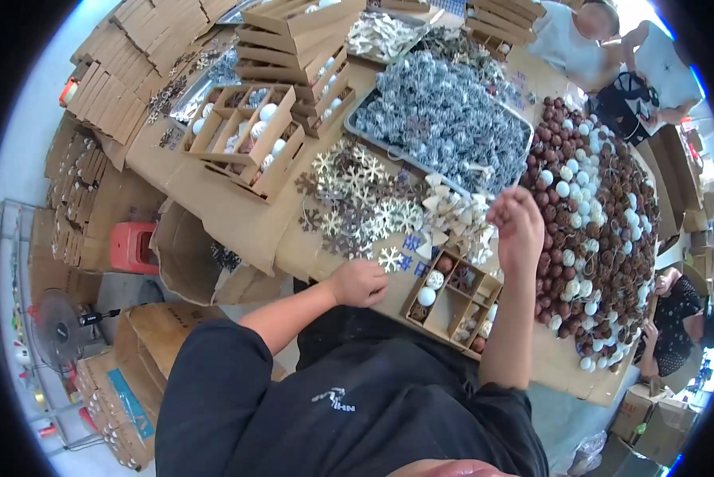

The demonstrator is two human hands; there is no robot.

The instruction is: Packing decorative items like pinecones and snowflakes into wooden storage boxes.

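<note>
My left hand [360, 283] rests with curled fingers on the cardboard-covered table [238, 215], next to a white snowflake ornament [389, 257]. It lies just left of a small compartmented cardboard box [452, 302] holding white balls, brown balls and stars. My right hand [518, 225] is raised above that box, fingers bunched, near a pile of pale wooden ornaments [460, 219]. Whether it pinches something I cannot tell. A heap of grey and white snowflakes [357, 199] lies beyond my left hand.
A metal tray of silvery pine cones [444, 119] sits behind. A big pile of brown and white balls [587, 222] fills the right. Filled and flat cardboard boxes [246, 135] stack at the back left. Other people [611, 48] work at the far side and right [679, 318]. A red stool [134, 246] and fan [59, 326] stand left.
</note>
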